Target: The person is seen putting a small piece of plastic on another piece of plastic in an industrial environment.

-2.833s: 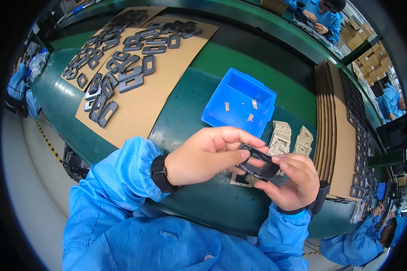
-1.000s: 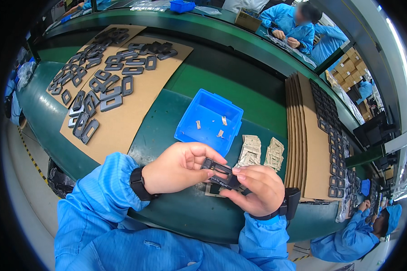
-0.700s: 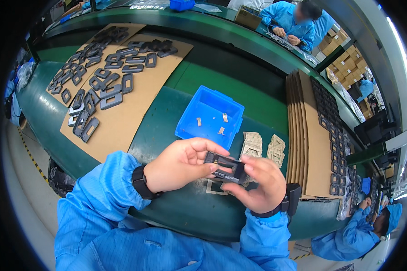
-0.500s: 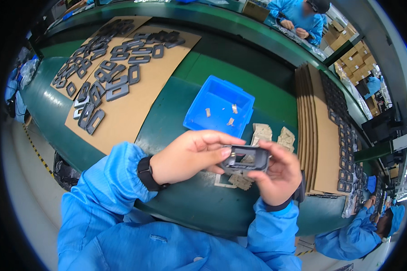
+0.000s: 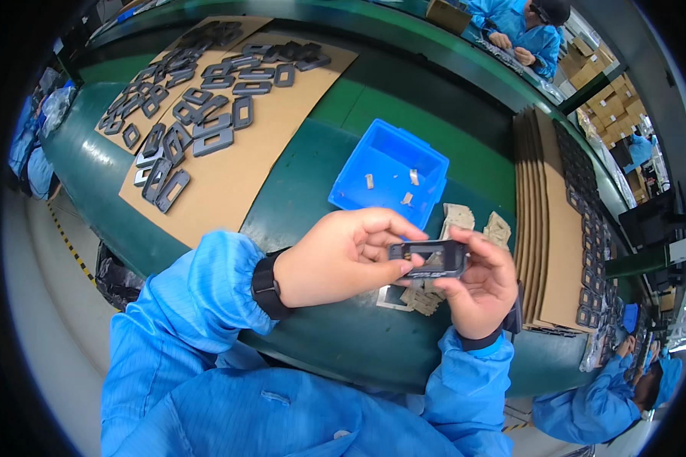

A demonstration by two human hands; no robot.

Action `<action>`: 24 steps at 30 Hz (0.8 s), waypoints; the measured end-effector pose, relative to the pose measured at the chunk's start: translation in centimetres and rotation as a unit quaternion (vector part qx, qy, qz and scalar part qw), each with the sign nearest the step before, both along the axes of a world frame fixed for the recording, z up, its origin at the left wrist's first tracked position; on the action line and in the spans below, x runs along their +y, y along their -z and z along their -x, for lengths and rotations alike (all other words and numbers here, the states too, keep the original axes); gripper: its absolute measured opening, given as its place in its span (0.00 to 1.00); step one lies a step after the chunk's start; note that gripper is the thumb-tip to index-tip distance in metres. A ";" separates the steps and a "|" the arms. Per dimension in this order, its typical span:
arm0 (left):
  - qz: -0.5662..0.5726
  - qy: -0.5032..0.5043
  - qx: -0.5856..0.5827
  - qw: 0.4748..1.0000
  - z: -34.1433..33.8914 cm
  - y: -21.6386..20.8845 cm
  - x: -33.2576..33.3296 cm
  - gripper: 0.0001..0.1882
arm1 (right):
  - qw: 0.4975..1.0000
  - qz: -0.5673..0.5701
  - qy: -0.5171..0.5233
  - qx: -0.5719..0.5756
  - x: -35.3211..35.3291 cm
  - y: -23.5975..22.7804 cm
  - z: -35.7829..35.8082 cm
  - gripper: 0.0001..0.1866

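Observation:
Both hands hold one dark grey plastic frame, rectangular with rounded corners and an open window, above the green table. My left hand pinches its left end, the thumb at the window's left edge and the fingers curled behind. Around the right end closes my right hand, thumb below and fingers above. A small gold-coloured bit shows by the left thumb, too small to name. Under the hands lie crumpled beige pieces and a thin white rectangular frame, partly covered.
Beyond my hands stands a blue bin with a few small tan scraps. More beige pieces lie right of it. At left, many dark frames cover cardboard sheets. Stacked cardboard stands at right. Co-workers sit nearby.
The held frame has tilted a little, showing more of its near side. My left thumb has shifted on its left end. The whole view has swung slightly, so the table's contents appear further right.

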State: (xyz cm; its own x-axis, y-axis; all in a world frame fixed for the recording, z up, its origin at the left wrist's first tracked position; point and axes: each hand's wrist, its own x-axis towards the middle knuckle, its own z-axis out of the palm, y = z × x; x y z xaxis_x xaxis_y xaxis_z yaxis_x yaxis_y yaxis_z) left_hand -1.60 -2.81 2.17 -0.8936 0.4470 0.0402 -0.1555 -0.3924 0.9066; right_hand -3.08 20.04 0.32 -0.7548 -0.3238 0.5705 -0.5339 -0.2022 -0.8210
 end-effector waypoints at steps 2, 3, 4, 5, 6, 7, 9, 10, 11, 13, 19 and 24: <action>0.051 0.018 -0.014 0.998 0.1 -0.2 -0.4 0.19 | 1.000 0.007 -0.016 0.007 -0.3 0.2 0.0 0.30; 0.047 0.021 -0.006 0.999 0.1 -0.1 -0.5 0.19 | 1.000 -0.001 -0.017 0.014 -0.4 0.2 -0.1 0.30; 0.048 0.028 -0.011 0.998 0.1 0.2 -0.6 0.18 | 1.000 -0.005 -0.018 0.005 -0.4 0.2 -0.1 0.30; 0.049 0.035 -0.016 0.998 0.2 0.4 -0.6 0.17 | 1.000 -0.009 -0.020 -0.004 -0.4 0.2 -0.1 0.30; 0.055 0.042 -0.022 0.997 0.1 0.4 -0.6 0.17 | 1.000 0.000 -0.026 -0.006 -0.3 0.2 -0.2 0.30; 0.054 0.046 -0.016 0.997 0.2 0.4 -0.6 0.17 | 1.000 -0.001 -0.027 -0.003 -0.3 0.2 -0.2 0.30; 0.055 0.067 -0.036 0.996 0.3 0.3 -0.8 0.17 | 1.000 -0.006 -0.029 0.005 -0.2 0.2 -0.2 0.30; 0.067 0.074 -0.030 0.995 0.3 0.1 -0.9 0.16 | 1.000 -0.007 -0.028 0.008 -0.2 0.1 -0.2 0.30; 0.066 0.076 -0.028 0.995 0.3 0.0 -0.9 0.16 | 0.999 -0.012 -0.030 0.008 -0.2 0.1 -0.1 0.30; 0.085 0.101 -0.042 0.990 0.5 0.2 -1.0 0.16 | 0.999 -0.018 -0.030 0.008 -0.2 0.0 -0.1 0.29; 0.119 0.122 -0.024 0.985 0.7 -0.1 -1.3 0.15 | 0.998 -0.029 -0.046 0.008 -0.3 -0.1 0.0 0.29; 0.098 0.114 -0.017 0.988 0.7 0.6 -1.2 0.15 | 0.998 -0.055 -0.038 0.013 -0.3 -0.2 0.0 0.29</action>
